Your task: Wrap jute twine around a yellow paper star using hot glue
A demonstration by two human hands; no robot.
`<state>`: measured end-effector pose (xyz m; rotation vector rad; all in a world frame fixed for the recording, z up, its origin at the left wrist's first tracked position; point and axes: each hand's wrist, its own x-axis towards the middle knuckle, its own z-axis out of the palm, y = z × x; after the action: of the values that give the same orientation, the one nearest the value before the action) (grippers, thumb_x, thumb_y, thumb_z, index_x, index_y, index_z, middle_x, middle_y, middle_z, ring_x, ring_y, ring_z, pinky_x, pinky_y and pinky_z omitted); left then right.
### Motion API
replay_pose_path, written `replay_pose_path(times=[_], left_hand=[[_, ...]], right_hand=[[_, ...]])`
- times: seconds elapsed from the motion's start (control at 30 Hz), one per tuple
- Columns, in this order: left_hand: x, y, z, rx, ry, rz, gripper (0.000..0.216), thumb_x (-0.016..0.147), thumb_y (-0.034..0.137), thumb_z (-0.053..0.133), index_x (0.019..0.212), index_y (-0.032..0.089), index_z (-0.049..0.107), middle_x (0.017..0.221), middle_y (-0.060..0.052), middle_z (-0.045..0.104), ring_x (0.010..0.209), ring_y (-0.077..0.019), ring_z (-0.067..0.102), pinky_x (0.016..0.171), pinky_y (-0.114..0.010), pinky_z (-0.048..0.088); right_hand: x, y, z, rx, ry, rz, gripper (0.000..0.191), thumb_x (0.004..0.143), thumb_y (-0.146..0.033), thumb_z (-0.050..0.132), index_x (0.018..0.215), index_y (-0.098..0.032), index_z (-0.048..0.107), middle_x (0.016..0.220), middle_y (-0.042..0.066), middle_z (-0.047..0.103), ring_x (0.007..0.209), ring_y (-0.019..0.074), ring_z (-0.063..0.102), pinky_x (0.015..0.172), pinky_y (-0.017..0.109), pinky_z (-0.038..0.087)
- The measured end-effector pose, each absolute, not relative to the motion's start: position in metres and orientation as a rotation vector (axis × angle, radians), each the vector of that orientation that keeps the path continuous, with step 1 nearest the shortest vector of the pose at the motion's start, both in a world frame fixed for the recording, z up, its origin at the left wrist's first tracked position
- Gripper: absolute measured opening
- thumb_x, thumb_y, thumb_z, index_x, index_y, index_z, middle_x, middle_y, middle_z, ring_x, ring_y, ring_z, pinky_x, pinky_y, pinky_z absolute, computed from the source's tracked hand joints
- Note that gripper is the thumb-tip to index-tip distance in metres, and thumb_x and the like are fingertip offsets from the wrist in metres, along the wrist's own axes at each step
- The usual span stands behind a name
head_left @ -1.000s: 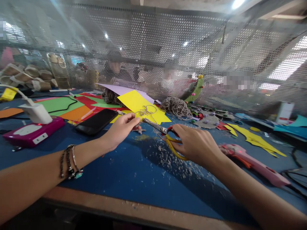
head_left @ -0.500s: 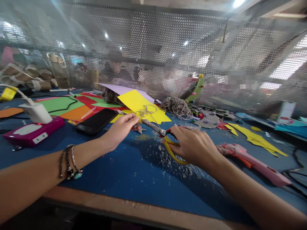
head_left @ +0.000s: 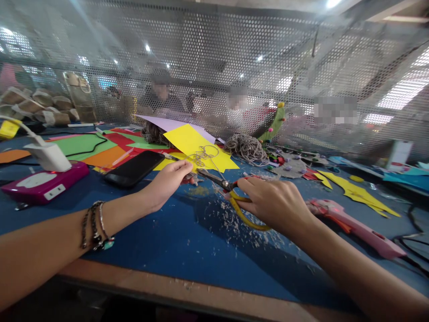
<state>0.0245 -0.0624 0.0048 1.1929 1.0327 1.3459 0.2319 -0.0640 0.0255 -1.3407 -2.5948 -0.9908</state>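
My right hand (head_left: 275, 203) grips yellow-handled scissors (head_left: 231, 192), whose blades point left toward a small reddish piece (head_left: 191, 179) on the blue table. Fingers of my left hand (head_left: 167, 181) are pinched at that piece, beside a strand of jute twine (head_left: 203, 156) that loops over a yellow paper sheet (head_left: 194, 145). Pale fibre clippings (head_left: 234, 223) lie scattered under the scissors. A beaded bracelet sits on my left wrist.
A black phone (head_left: 134, 167) lies left of my left hand. A magenta device with a white charger (head_left: 43, 179) stands far left. Coloured sheets, twine bundles (head_left: 246, 150), a pink glue gun (head_left: 348, 223) and yellow scraps (head_left: 358, 192) surround. A perforated mesh screen with people behind it closes the back.
The right hand with the scissors has shifted slightly down and right, and the handles have spread. The left hand stays pinched at the small piece.
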Motion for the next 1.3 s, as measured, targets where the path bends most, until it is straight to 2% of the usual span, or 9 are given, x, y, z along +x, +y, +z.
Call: replay_pose_path(times=[0.23, 0.47, 0.73, 0.97, 1.13, 1.3], left_hand=[[0.025, -0.0625, 0.0042, 1.202, 1.02, 1.325, 0.016, 0.077, 0.022, 0.048, 0.063, 0.015, 0.046, 0.062, 0.004, 0.044, 0.061, -0.009, 0.047, 0.066, -0.024, 0.04], [0.0247, -0.0632, 0.0034, 1.246, 1.01, 1.303, 0.016, 0.077, 0.025, 0.049, 0.066, 0.014, 0.049, 0.067, 0.003, 0.045, 0.062, -0.0089, 0.047, 0.068, -0.024, 0.04], [0.0242, -0.0626, 0.0031, 1.294, 1.016, 1.275, 0.017, 0.076, 0.029, 0.05, 0.067, 0.015, 0.051, 0.071, 0.001, 0.046, 0.065, -0.0103, 0.047, 0.068, -0.024, 0.04], [0.025, -0.0631, 0.0023, 1.314, 1.034, 1.248, 0.017, 0.075, 0.03, 0.05, 0.066, 0.015, 0.052, 0.071, 0.001, 0.044, 0.067, -0.0115, 0.047, 0.069, -0.025, 0.04], [0.0243, -0.0636, 0.0022, 1.316, 1.05, 1.23, 0.018, 0.074, 0.03, 0.052, 0.064, 0.014, 0.053, 0.069, 0.0, 0.046, 0.064, -0.0114, 0.047, 0.067, -0.025, 0.039], [0.0244, -0.0639, 0.004, 1.309, 1.058, 1.227, 0.018, 0.073, 0.029, 0.053, 0.063, 0.014, 0.054, 0.066, 0.001, 0.048, 0.061, -0.0112, 0.047, 0.065, -0.025, 0.038]], right_hand=[[0.2313, -0.0617, 0.0258, -1.427, -2.624, -0.94, 0.025, 0.08, -0.036, 0.041, 0.074, -0.017, 0.056, 0.065, 0.003, 0.061, 0.052, 0.014, 0.054, 0.041, 0.023, 0.011], [0.2334, -0.058, 0.0206, -1.342, -2.575, -0.851, 0.045, 0.08, -0.054, 0.034, 0.084, -0.016, 0.057, 0.072, 0.006, 0.062, 0.057, 0.016, 0.055, 0.045, 0.024, 0.02], [0.2308, -0.0592, 0.0241, -1.319, -2.586, -0.804, 0.051, 0.079, -0.057, 0.033, 0.092, -0.013, 0.053, 0.085, 0.01, 0.06, 0.074, 0.0209, 0.057, 0.054, 0.027, 0.034], [0.2308, -0.0596, 0.0239, -1.367, -2.589, -0.805, 0.05, 0.078, -0.058, 0.032, 0.085, -0.015, 0.057, 0.075, 0.007, 0.063, 0.067, 0.0201, 0.058, 0.05, 0.027, 0.03], [0.2326, -0.06, 0.0235, -1.348, -2.582, -0.834, 0.056, 0.074, -0.065, 0.033, 0.083, -0.017, 0.06, 0.072, 0.005, 0.064, 0.062, 0.0187, 0.058, 0.049, 0.025, 0.026], [0.2323, -0.0607, 0.0253, -1.371, -2.584, -0.842, 0.055, 0.074, -0.066, 0.034, 0.079, -0.018, 0.06, 0.069, 0.004, 0.064, 0.057, 0.0179, 0.057, 0.046, 0.025, 0.019]])
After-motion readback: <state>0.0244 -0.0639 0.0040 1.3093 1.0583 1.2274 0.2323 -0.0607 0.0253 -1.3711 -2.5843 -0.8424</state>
